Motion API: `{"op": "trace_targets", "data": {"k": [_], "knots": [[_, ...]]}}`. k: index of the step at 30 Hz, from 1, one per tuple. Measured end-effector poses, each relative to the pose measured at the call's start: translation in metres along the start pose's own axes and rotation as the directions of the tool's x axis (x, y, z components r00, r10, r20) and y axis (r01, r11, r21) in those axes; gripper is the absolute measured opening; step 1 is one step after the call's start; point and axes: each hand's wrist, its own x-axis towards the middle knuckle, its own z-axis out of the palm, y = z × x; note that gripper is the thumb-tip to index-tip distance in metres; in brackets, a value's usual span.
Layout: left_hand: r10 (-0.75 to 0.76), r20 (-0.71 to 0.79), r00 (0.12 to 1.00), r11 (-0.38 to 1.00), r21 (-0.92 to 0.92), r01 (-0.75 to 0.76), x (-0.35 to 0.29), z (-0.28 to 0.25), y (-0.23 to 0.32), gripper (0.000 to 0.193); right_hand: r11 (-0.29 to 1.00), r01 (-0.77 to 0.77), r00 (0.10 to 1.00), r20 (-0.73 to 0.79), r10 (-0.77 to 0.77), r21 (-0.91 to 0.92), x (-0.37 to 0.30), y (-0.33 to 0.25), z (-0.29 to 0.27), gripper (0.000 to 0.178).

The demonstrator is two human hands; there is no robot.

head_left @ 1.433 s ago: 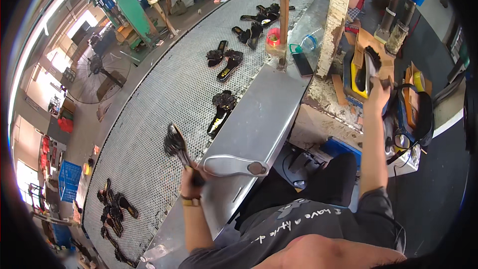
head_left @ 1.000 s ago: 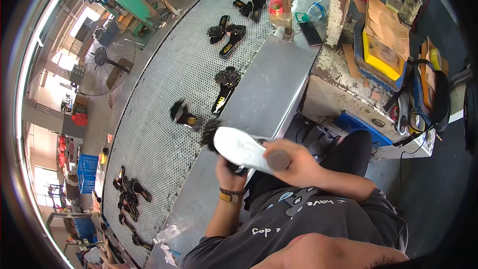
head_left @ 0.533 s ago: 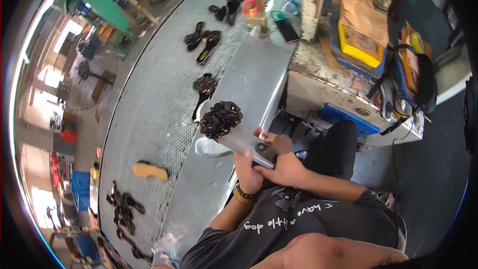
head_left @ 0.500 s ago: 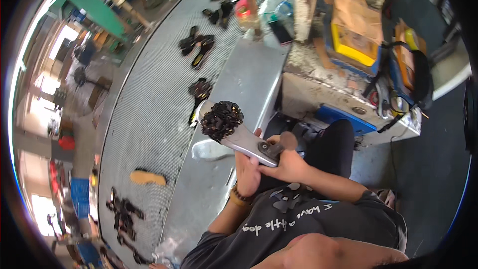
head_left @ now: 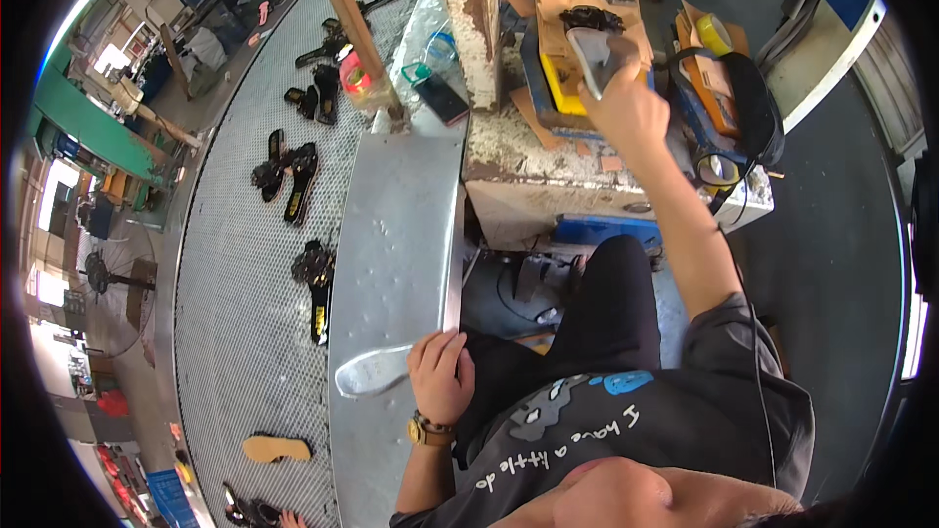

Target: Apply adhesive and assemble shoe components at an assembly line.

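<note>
My right hand reaches out to the far right, its fingers closed round a grey shoe last. A black ruffled sandal upper shows at the last's far end, over brown paper on a yellow tray. My left hand rests palm down at the edge of the metal bench, fingers laid out loosely and holding nothing I can see. It lies against a second, silver shoe last, covering that last's right end.
A mesh conveyor on the left carries several black sandal parts and a tan sole. A wooden post, a phone and a red-lidded jar stand beyond the bench. A box with tape and a black strap lies far right.
Both hands held the grey last with its black upper over the bench. My right hand has carried it away to the tray; my left hand has let go and dropped to the bench edge.
</note>
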Motion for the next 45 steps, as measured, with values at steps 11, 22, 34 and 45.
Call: {"op": "trace_targets", "data": {"k": [11,22,34,45], "knots": [[0.048,0.015,0.999,0.987,0.155,-0.050,-0.003,0.004,0.004,0.022,0.994,-0.025,0.996,0.080,0.033,-0.104,0.062,-0.011,0.020,0.088],[-0.149,-0.248,0.957,0.981,0.080,0.174,0.023,-0.056,-0.105,0.027,0.920,0.326,0.793,-0.593,-0.141,0.217,0.075,0.034,0.065,0.039],[-0.798,0.042,0.602,0.492,0.623,0.608,0.027,-0.077,-0.282,0.051,0.986,-0.105,0.973,-0.192,0.129,0.129,0.095,-0.008,0.024,0.064],[-0.692,-0.094,0.716,0.331,-0.922,0.198,0.031,-0.109,-0.074,0.036,0.958,0.039,0.949,-0.311,0.054,0.285,0.125,0.025,0.071,0.046]]}}
